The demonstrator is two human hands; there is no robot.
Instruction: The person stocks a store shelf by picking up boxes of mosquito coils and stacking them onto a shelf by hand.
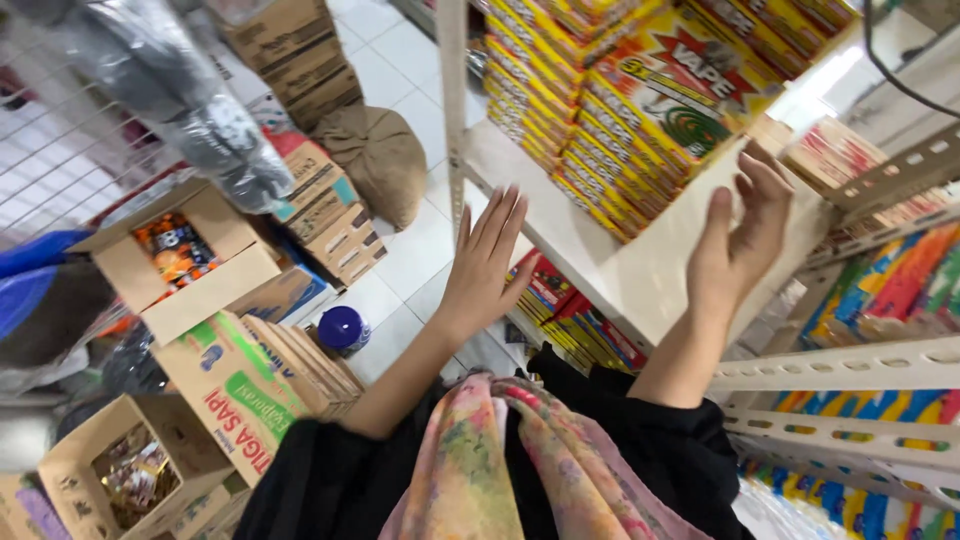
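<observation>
My left hand is raised with fingers spread, empty, just in front of the pale shelf board. My right hand is up near the shelf too, fingers curled loosely and apart, holding nothing, close to the end of a stack of yellow and red flat boxes. The boxes sit in tall rows on the shelf board. Black sleeves and a patterned scarf show at the bottom.
A metal shelf upright stands left of the stack. More colourful packs fill the lower shelf. On the tiled floor lie open cardboard cartons, folded cartons, a brown sack and a purple-lidded jar.
</observation>
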